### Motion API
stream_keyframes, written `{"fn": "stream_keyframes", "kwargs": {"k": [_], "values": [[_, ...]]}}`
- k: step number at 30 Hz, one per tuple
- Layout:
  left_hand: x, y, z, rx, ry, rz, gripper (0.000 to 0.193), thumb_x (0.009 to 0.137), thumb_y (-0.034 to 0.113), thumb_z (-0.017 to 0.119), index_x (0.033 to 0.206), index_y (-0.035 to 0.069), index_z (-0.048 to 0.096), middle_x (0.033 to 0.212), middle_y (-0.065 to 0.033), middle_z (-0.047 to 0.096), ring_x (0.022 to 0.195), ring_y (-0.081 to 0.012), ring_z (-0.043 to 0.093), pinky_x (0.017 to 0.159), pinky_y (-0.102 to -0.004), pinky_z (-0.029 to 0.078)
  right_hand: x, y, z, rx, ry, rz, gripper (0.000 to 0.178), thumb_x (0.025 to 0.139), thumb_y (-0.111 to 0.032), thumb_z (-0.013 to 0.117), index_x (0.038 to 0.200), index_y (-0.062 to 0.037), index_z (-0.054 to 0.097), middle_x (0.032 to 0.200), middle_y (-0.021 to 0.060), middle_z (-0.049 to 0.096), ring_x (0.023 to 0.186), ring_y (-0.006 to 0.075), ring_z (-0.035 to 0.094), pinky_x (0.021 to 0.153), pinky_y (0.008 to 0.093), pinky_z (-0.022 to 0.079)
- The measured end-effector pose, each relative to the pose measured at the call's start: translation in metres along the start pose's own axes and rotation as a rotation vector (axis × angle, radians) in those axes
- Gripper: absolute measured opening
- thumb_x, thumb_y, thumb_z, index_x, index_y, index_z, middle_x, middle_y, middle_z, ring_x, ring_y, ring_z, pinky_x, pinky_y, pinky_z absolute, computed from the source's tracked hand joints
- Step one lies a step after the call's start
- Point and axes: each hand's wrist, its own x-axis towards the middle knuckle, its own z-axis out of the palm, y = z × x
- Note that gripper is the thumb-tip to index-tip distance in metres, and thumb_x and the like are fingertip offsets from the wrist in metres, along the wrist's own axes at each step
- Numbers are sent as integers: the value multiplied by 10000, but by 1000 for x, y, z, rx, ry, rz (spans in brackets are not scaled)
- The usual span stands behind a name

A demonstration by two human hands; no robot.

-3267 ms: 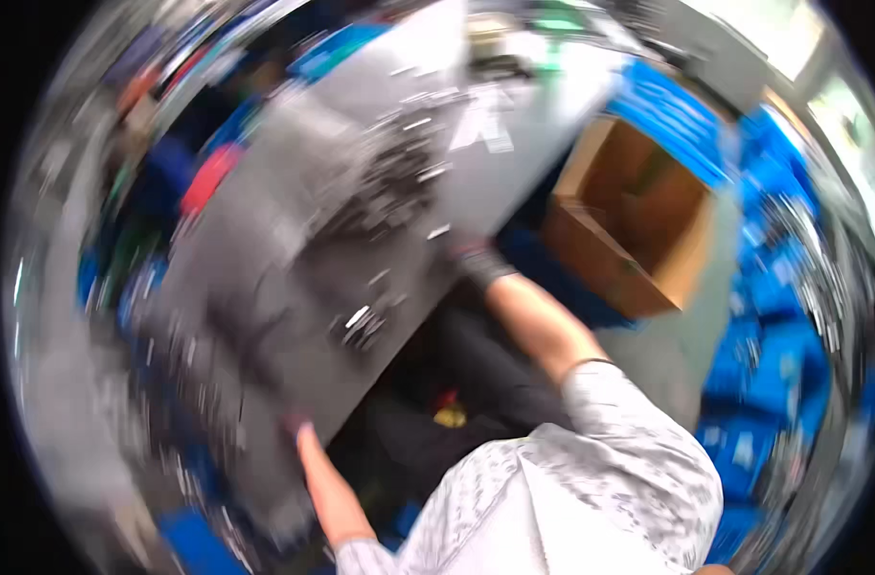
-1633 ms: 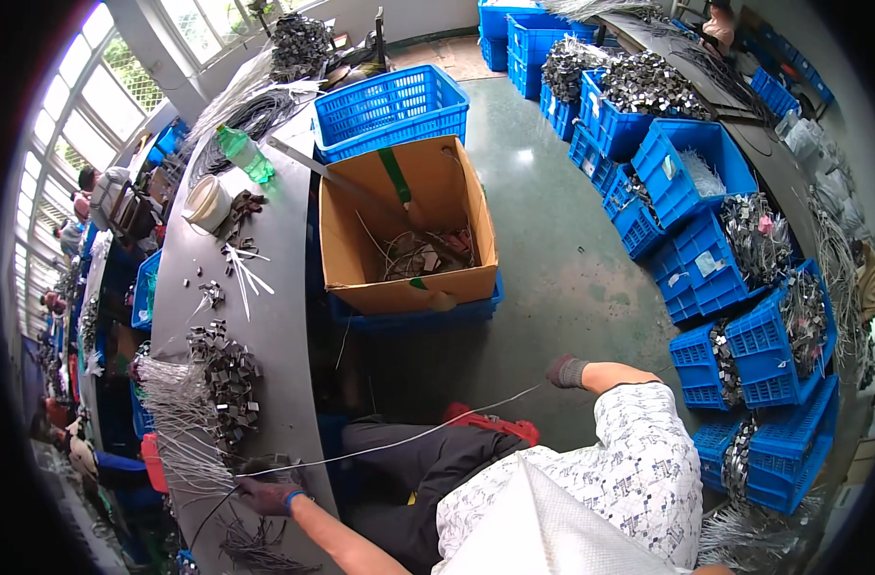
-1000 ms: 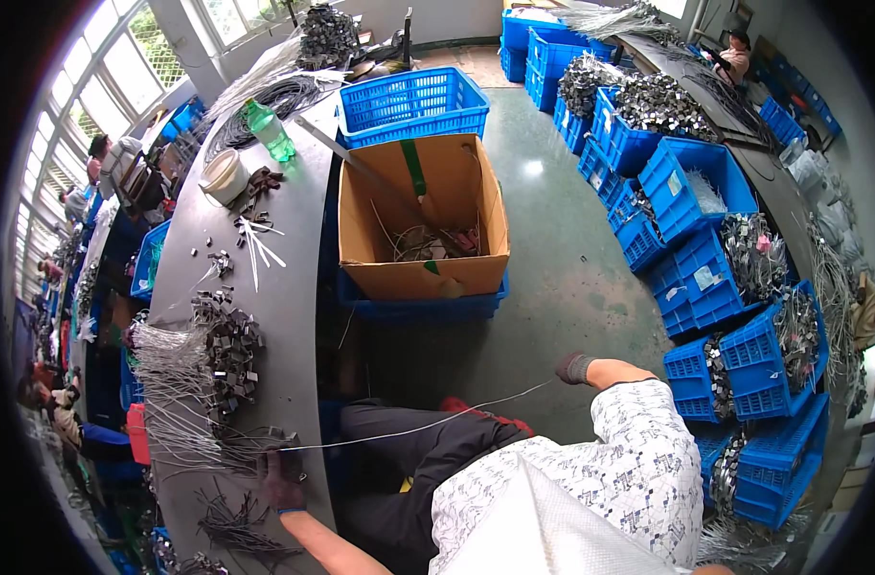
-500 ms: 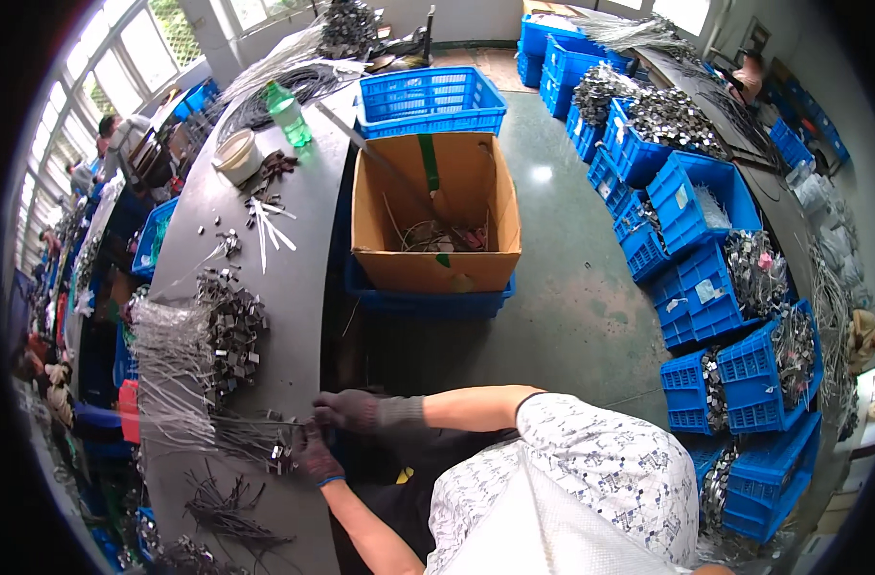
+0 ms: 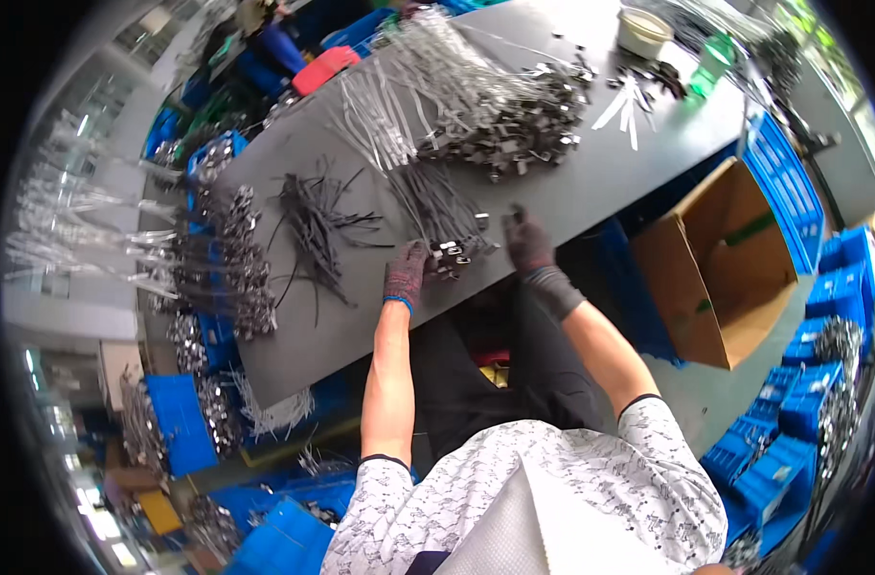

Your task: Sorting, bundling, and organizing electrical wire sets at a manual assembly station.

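Note:
My left hand point(image 5: 406, 276), in a dark knitted glove with a blue cuff, rests on the table beside the metal ends point(image 5: 449, 257) of a small bundle of dark straps point(image 5: 435, 203). Its fingers are stretched forward and touch the edge of that bundle. To the right of the bundle my right hand point(image 5: 530, 244), gloved and slightly blurred, is apart from it with fingers extended and nothing visible in them. A loose heap of dark straps point(image 5: 322, 225) lies left of my left hand. Beyond the bundle lies a large pile of clear strips with metal ends point(image 5: 514, 120).
The grey table point(image 5: 346, 340) ends just in front of my body. Right of it stands an open cardboard box point(image 5: 672, 287), with a blue crate point(image 5: 782, 192) behind. A green bottle point(image 5: 711, 65) and a pale tub point(image 5: 644, 33) stand at the far right. More crates line both sides.
The view has swung left, bringing the table in front of me. My hands were close together at the bundle's metal ends; now my right hand is away to the right.

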Motion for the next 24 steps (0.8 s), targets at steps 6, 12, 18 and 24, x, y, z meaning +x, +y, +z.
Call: {"fn": "stream_keyframes", "kwargs": {"k": [6,12,18,24], "values": [[-39,-60,-87,193,390,-343,290,916,266,671,1101,42,670,945,-124,695,805,-214,681,727,-372,558,105,40,-19,-303,358,-162,630,903,-226,634,1472,-100,394,1491,274,390,1365,450,397,1108,464,394],[-69,-82,-149,880,773,-495,423,817,408,728,1045,60,653,1057,-201,660,1061,-377,630,904,-481,517,171,84,-12,-353,-6,123,875,873,-399,653,1582,-163,198,1229,326,601,1098,517,586,924,553,476],[5,-182,-113,1288,-223,-405,362,918,374,572,1161,133,687,1226,-163,643,1175,-305,587,964,-448,478,142,245,-29,-554,240,-294,467,1034,-185,383,1484,-62,402,1400,143,515,1300,256,512,1099,397,414],[-11,-222,-237,1300,-259,-436,327,979,340,504,1116,142,725,1129,-99,720,974,-248,703,799,-370,564,115,111,35,6,-229,120,299,803,-249,612,974,-29,723,964,223,719,803,333,715,756,483,570]]}}
